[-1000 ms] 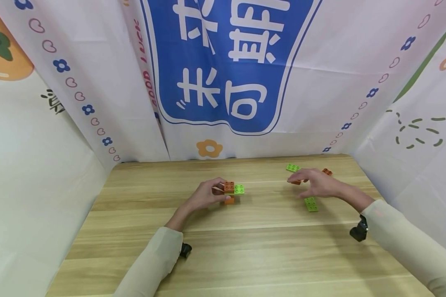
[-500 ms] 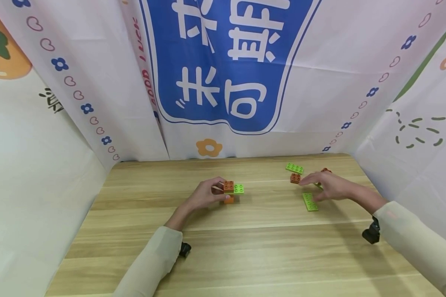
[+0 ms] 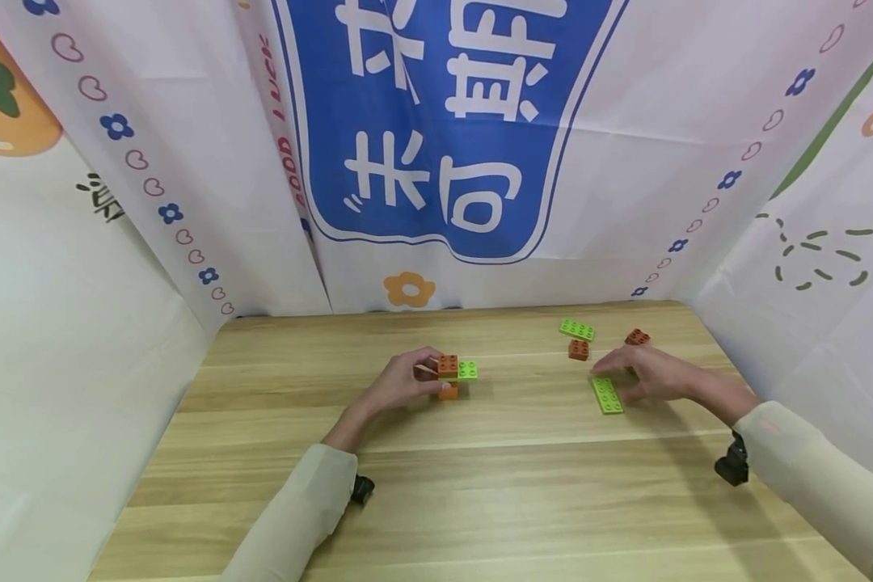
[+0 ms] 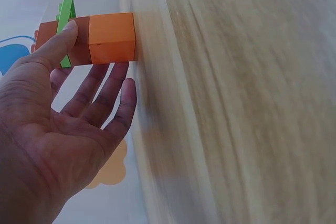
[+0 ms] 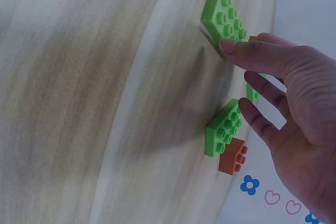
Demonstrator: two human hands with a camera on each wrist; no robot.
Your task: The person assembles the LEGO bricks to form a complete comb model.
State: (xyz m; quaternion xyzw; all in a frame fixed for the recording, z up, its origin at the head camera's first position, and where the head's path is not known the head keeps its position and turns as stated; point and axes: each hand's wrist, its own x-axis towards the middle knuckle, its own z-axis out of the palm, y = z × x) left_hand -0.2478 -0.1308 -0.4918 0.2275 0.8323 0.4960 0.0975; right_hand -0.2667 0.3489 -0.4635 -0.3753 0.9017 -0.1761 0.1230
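My left hand (image 3: 405, 380) grips a small stack of toy building bricks, thumb pressing on its side. The stack has an orange brick (image 4: 113, 38) at the bottom, a brown brick (image 4: 80, 40) above it, a bright green plate (image 4: 65, 30) jutting to one side, and another brown brick (image 3: 448, 365) on top. My right hand (image 3: 651, 373) hovers with fingers spread, its thumb tip right at the edge of a studded green plate (image 3: 607, 396). Beneath the hand lies another green plate (image 5: 223, 127), mostly hidden in the head view, beside a brown brick (image 5: 232, 157).
Behind the right hand, a green plate (image 3: 577, 330) and a brown brick (image 3: 578, 350) lie on the wooden table (image 3: 480, 493). One more brown brick (image 3: 637, 336) is near the back right. Printed white cloth (image 3: 626, 186) encloses the back and sides.
My right hand has moved right, away from the brown brick at the back, over to the green plates. The left hand and its stack stay in place.
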